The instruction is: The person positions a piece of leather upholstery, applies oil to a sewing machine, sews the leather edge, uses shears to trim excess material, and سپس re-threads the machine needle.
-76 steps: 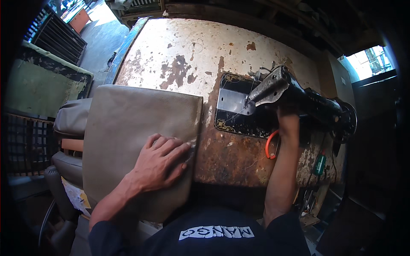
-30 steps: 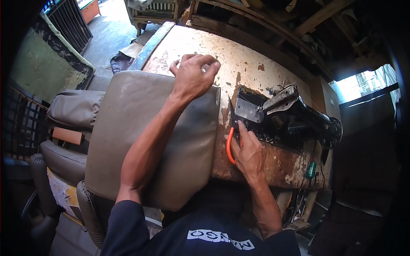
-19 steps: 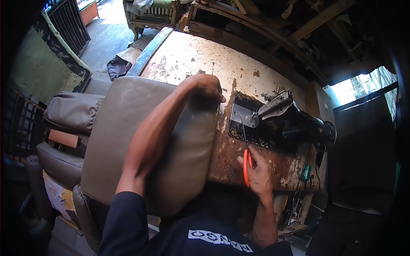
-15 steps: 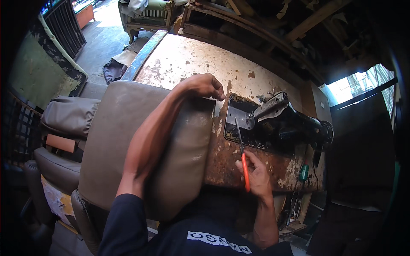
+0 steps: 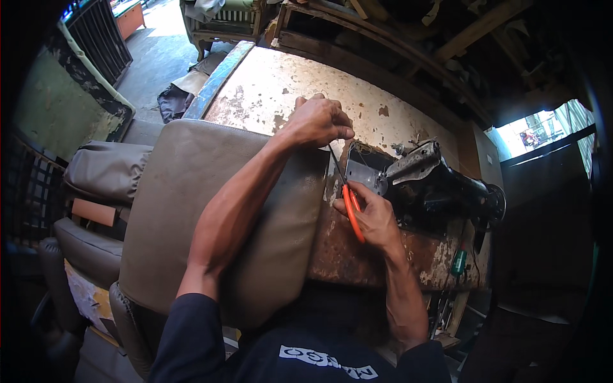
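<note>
My right hand (image 5: pixel 375 220) grips scissors (image 5: pixel 352 210) by their orange handles. Their dark blades point up and away, with the tips just below the fingers of my left hand (image 5: pixel 321 121). Thumb and forefinger of that left hand are pinched together over the corner of a brown leather-like cushion cover (image 5: pixel 185 185); whatever they hold is too small to make out. My left forearm lies across the cover. Just right of the scissors stands a black sewing machine (image 5: pixel 440 191), its metal plate partly hidden behind the blades and my right hand.
The machine is set in a worn wooden table (image 5: pixel 294 76) with peeling paint. Other brown upholstered pieces (image 5: pixel 105 169) are stacked at the left. A green-handled tool (image 5: pixel 458 262) hangs at the table's near right edge. Wooden furniture frames (image 5: pixel 370 48) stand behind the table.
My right hand has carried the scissors up and left, from over the machine plate to my left fingers. My left hand has shifted slightly right and turned, its fingers now pinching.
</note>
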`<control>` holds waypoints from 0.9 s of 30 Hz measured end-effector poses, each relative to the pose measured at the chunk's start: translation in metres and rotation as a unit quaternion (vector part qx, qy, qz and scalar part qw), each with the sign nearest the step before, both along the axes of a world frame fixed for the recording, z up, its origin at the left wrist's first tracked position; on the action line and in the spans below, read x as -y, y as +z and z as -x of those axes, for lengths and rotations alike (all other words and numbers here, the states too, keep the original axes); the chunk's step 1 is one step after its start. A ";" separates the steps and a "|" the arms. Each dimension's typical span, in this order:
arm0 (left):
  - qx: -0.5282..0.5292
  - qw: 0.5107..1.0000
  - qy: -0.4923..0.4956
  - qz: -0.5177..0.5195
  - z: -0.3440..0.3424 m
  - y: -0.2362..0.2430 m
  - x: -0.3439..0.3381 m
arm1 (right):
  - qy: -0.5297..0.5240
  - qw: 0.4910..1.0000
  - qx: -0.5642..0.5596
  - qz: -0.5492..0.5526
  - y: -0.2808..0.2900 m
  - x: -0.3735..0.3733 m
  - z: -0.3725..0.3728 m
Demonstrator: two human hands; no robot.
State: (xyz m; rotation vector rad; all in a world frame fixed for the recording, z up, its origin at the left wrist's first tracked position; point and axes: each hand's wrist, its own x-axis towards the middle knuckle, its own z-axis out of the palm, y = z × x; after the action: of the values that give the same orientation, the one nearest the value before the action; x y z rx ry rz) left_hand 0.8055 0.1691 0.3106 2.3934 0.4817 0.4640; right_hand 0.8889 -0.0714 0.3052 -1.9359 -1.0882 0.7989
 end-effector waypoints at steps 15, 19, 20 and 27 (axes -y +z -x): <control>-0.058 0.979 -0.141 0.136 0.030 -0.016 -0.012 | -0.053 0.997 0.036 -0.051 0.009 0.031 0.017; -0.026 0.987 -0.050 0.153 0.023 -0.014 -0.009 | -0.084 0.994 -0.048 -0.042 0.013 0.030 0.016; -0.024 0.987 -0.050 0.153 0.023 -0.013 -0.010 | -0.083 0.995 -0.046 -0.043 0.014 0.030 0.015; 0.002 0.987 0.018 0.161 0.020 -0.006 -0.011 | 0.039 0.960 0.256 0.109 0.051 0.013 -0.004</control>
State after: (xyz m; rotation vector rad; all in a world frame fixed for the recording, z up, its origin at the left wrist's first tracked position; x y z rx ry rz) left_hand 0.7856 0.1800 0.3049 2.0754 0.5529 0.3751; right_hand 0.8927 -0.0845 0.3561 -2.3776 -1.4328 0.4767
